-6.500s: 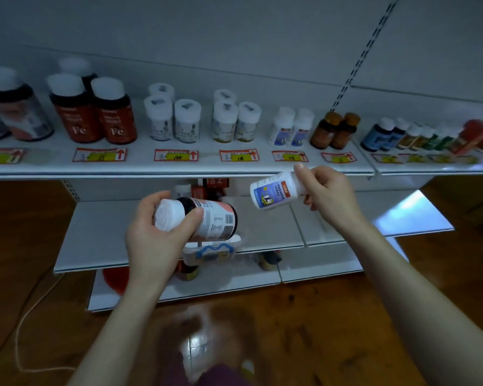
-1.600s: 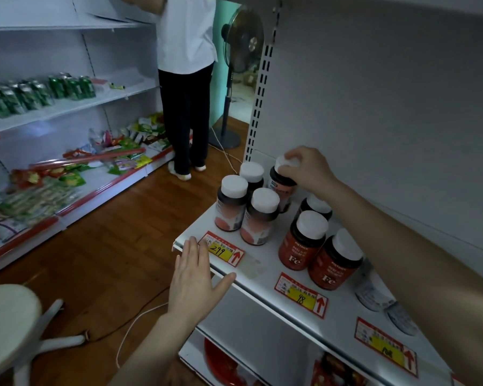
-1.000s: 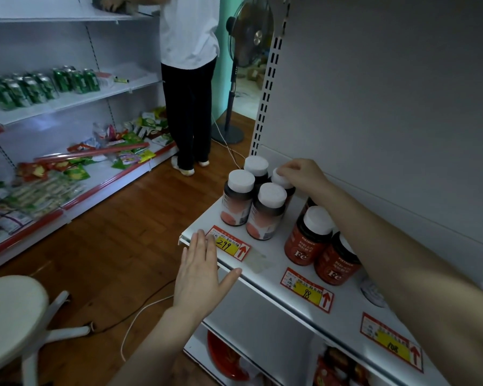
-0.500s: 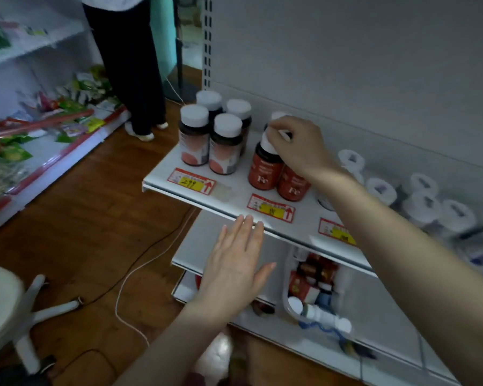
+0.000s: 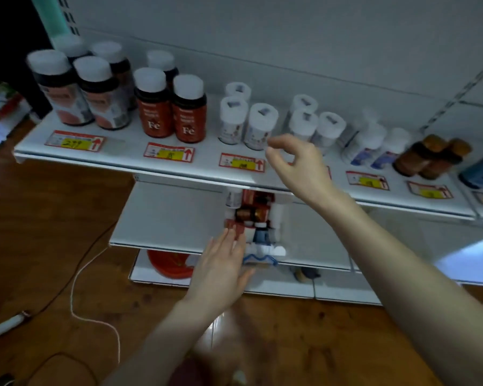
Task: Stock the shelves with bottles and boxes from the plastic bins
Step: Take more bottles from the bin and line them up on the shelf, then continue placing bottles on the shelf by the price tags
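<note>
Blur smears the bin (image 5: 278,215), half hidden under the front edge of the top shelf (image 5: 123,160). Three Fe bottles (image 5: 188,112) stand there, the rear one's label hidden. The left hand (image 5: 223,271) is flat and the right hand (image 5: 296,165) loosely curled, both empty.

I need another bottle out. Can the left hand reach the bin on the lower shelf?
Probably yes: the left hand is open, empty and right at the bin, with nothing between them.

White cord (image 5: 72,299) on wood floor (image 5: 39,218), red dish (image 5: 169,264) nr it, price tags (image 5: 76,140) above.
</note>
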Demonstrator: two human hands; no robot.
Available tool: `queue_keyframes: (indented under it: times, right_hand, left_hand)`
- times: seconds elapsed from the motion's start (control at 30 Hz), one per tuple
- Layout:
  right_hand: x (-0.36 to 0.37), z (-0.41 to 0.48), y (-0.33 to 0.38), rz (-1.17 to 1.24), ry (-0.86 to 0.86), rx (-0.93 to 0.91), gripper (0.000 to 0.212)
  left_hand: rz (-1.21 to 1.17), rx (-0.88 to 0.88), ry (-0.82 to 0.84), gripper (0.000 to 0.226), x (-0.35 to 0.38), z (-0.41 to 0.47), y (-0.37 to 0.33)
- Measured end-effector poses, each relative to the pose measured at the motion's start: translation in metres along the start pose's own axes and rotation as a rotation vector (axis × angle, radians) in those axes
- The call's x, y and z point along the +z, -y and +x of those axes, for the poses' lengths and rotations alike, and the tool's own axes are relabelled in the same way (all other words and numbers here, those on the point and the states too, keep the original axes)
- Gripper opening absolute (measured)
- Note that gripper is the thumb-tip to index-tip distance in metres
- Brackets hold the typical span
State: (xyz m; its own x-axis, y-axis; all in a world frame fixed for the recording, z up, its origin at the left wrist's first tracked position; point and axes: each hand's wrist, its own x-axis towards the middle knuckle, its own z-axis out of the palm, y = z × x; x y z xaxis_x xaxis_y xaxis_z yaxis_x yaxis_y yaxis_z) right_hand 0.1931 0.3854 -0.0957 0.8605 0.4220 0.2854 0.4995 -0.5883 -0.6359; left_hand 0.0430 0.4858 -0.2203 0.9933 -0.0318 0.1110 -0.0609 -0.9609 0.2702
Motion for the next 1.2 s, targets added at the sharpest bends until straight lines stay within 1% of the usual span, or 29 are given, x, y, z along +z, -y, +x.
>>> queue_keyframes:
  times: [0.1,0.2,0.27,0.4,0.53,0.63,0.7,0.77,0.83,0.93,1.03,1.07,1.13,1.2]
  right_hand:
    - [-0.013,-0.034,-0.026,0.0,0.004,0.031,0.025]
    - [-0.016,-0.065,-0.05,0.009,0.03,0.057,0.023]
    - [-0.013,-0.081,-0.068,0.019,0.072,0.069,0.022]
    - [0.005,-0.101,-0.108,0.037,0.179,0.179,0.028]
    - [0.041,-0.101,-0.162,0.053,0.242,0.286,0.029]
    - [0.073,-0.097,-0.197,0.041,0.272,0.336,0.031]
    - [0.092,-0.094,-0.217,0.035,0.272,0.376,0.033]
    - [0.108,-0.094,-0.234,0.019,0.266,0.385,0.033]
    - [0.12,-0.094,-0.247,0.011,0.257,0.376,0.03]
    - [0.132,-0.094,-0.262,0.025,0.227,0.365,0.022]
    - [0.139,-0.09,-0.271,0.04,0.198,0.367,0.019]
    - [0.14,-0.089,-0.274,0.048,0.19,0.362,0.019]
    - [0.142,-0.086,-0.278,0.056,0.183,0.353,0.021]
    - [0.144,-0.083,-0.281,0.065,0.177,0.356,0.024]
  left_hand:
    - [0.037,-0.003,0.047,0.058,0.022,-0.009,-0.016]
    - [0.014,-0.039,0.087,0.062,0.043,-0.017,-0.024]
    - [-0.003,-0.057,0.091,0.061,0.056,-0.018,-0.025]
    - [-0.126,-0.161,0.14,0.053,0.076,-0.013,-0.017]
    - [-0.13,-0.213,0.151,0.044,0.11,0.015,0.008]
    - [-0.162,-0.245,0.12,0.046,0.136,0.049,0.026]
    - [-0.208,-0.268,0.121,0.043,0.156,0.075,0.036]
    - [-0.226,-0.284,0.137,0.035,0.176,0.098,0.042]
    - [-0.242,-0.292,0.159,0.033,0.198,0.116,0.045]
    - [-0.248,-0.3,0.172,0.045,0.228,0.133,0.045]
    - [-0.19,-0.396,0.144,0.063,0.243,0.148,0.039]
    - [-0.16,-0.431,0.158,0.068,0.245,0.154,0.037]
    - [-0.084,-0.483,0.216,0.073,0.247,0.163,0.034]
    - [-0.058,-0.517,0.244,0.074,0.247,0.168,0.033]
